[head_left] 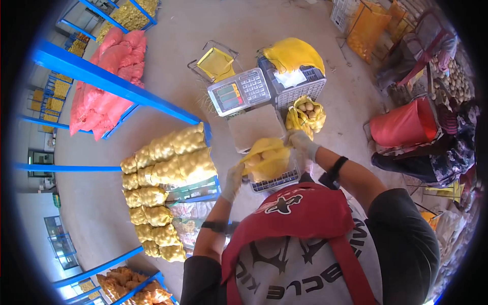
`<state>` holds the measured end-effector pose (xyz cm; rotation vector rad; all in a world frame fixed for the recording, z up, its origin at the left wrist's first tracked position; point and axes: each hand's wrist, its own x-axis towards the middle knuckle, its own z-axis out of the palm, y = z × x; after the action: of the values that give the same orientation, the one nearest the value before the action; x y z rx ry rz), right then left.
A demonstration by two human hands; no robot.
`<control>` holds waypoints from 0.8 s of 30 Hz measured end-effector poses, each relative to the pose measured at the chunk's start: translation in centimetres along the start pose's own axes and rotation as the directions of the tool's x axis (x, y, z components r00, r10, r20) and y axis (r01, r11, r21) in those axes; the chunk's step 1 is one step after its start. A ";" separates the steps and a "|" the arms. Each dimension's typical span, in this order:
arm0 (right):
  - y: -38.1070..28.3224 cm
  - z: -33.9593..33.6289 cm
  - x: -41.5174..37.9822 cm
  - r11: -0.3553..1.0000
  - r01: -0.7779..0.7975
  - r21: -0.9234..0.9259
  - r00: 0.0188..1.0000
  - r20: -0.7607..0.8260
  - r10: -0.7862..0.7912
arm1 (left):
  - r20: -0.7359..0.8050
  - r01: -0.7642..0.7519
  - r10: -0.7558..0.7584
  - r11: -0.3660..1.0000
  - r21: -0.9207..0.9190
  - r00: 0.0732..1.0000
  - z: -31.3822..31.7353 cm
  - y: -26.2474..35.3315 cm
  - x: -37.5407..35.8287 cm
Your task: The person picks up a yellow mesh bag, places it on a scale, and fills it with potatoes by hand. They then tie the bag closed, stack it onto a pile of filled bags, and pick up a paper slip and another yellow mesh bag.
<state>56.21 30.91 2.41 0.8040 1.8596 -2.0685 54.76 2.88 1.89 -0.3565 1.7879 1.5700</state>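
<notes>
A yellow mesh bag of potatoes (268,161) is right in front of me, over a grey plastic crate (277,183). My left hand (234,182), in a pale glove, is closed on the bag's left edge. On the opposite side my right hand (303,144), gloved too, grips the bag's right edge. Just beyond the bag lies the flat platform (255,127) of a scale, with its display and keypad (239,92) behind it. A second open yellow mesh bag of potatoes (306,113) stands beyond my right hand.
Filled yellow mesh bags (178,165) are stacked at left beside blue metal bars (122,86). Pink sacks (112,76) lie farther back. A dark crate (300,89) carries yellow mesh. At right, a person (432,157) is beside a red container (404,124); another person (424,43) is farther off.
</notes>
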 end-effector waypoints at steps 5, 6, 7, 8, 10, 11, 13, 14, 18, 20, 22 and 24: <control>10.0 -2.2 8.2 0.195 0.582 -0.790 0.571 0.226 -0.789 | 0.096 -0.145 0.139 0.987 0.067 0.986 -0.2 -0.1 2.9; 10.2 -1.5 10.4 0.059 0.635 -0.770 0.599 0.442 -0.668 | 0.197 -0.145 0.144 0.989 -0.007 0.970 -1.3 0.1 2.9; 5.0 -1.8 4.2 0.766 0.552 -0.330 0.833 0.240 -0.498 | 0.194 -0.212 0.220 0.975 -0.060 0.956 -0.5 2.2 0.6; 1.0 -0.8 1.2 0.979 0.128 -0.160 0.990 0.072 -0.118 | 0.202 -0.272 0.274 0.962 -0.037 0.940 -1.0 2.6 -0.2; -0.2 -0.8 1.1 0.994 0.053 -0.100 0.997 0.060 -0.047 | 0.027 -0.032 0.036 0.992 -0.125 0.999 -2.0 1.3 1.9; -1.2 -0.8 0.7 0.987 -0.064 -0.148 0.997 0.032 0.069 | 0.035 -0.035 0.039 0.993 -0.110 0.999 -2.2 1.0 2.7; -1.8 -1.9 0.6 0.926 0.044 -0.374 0.997 0.080 -0.015 | 0.029 -0.020 0.022 0.998 -0.066 0.999 -2.3 0.8 3.9; -2.4 -2.1 0.6 0.800 0.158 -0.578 0.984 0.162 -0.077 | 0.002 -0.006 0.006 0.999 -0.032 1.000 -2.4 0.6 4.5; 1.9 -6.4 2.5 0.863 0.110 -0.493 0.988 -0.036 -0.147 | 0.120 -0.130 0.099 0.949 0.288 0.988 -2.6 -1.8 8.1; 3.9 -10.4 0.5 0.876 0.075 -0.477 0.970 -0.169 -0.175 | 0.119 -0.184 0.156 0.942 0.281 0.980 -2.1 -1.1 6.5; 7.3 -15.5 0.9 0.799 -0.115 -0.591 0.983 -0.182 0.008 | -0.013 -0.199 0.240 0.831 0.519 0.971 -1.6 -0.2 5.1; 14.0 -20.3 -1.2 0.755 -0.134 -0.642 0.930 -0.344 -0.127 | -0.104 -0.202 0.255 0.911 0.360 0.961 -0.7 0.2 4.6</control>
<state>69.32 48.17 -9.33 1.0202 2.5420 -1.1170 51.20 3.42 -0.99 -0.0964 2.2466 1.3689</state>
